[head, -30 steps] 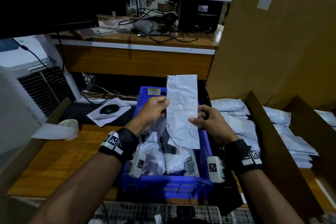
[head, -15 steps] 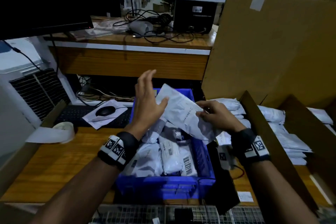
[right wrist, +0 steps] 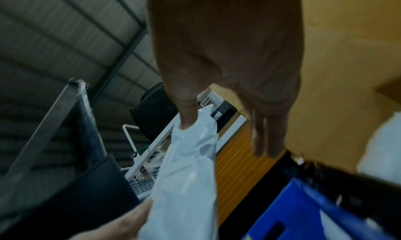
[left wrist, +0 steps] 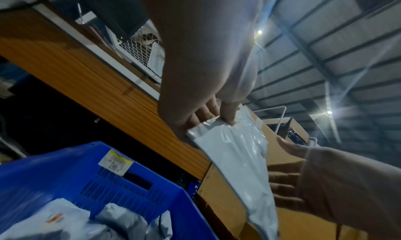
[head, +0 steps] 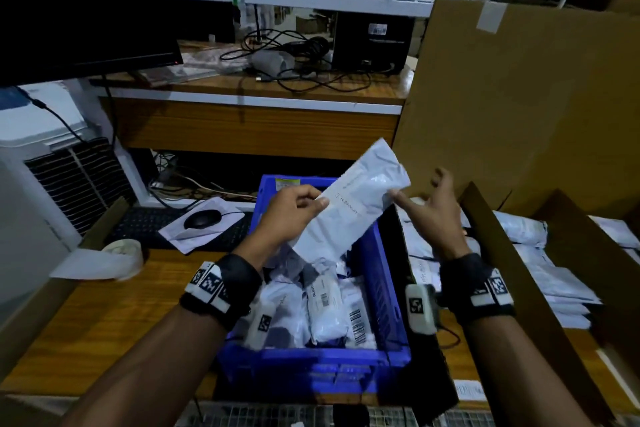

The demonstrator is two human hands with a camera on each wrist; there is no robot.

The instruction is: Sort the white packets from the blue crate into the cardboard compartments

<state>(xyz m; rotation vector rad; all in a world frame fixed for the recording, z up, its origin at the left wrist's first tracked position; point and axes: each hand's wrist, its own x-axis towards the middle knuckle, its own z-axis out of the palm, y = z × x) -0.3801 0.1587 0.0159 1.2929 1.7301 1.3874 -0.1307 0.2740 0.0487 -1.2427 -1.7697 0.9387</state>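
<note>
A long white packet (head: 353, 204) hangs tilted above the blue crate (head: 375, 263), its top pointing up and right. My left hand (head: 311, 202) pinches the packet's left edge between thumb and fingers (left wrist: 228, 117). My right hand (head: 419, 191) is spread at the packet's right edge, and only its thumb (right wrist: 187, 120) touches the plastic. Several more white packets (head: 329, 315) lie in the crate. The cardboard compartments (head: 512, 274) stand to the right with stacked white packets (head: 554, 284) inside.
A tall cardboard sheet (head: 519, 97) rises behind the compartments. Left of the crate on the wooden desk (head: 104, 315) are a tape roll (head: 124, 253), a keyboard (head: 145, 225) and a mouse (head: 202, 218). A monitor (head: 79, 3) hangs at upper left.
The packet was upright in both hands, then tipped right in the right hand alone. Now my left hand has pinched it again, and my right hand has opened and drawn right.
</note>
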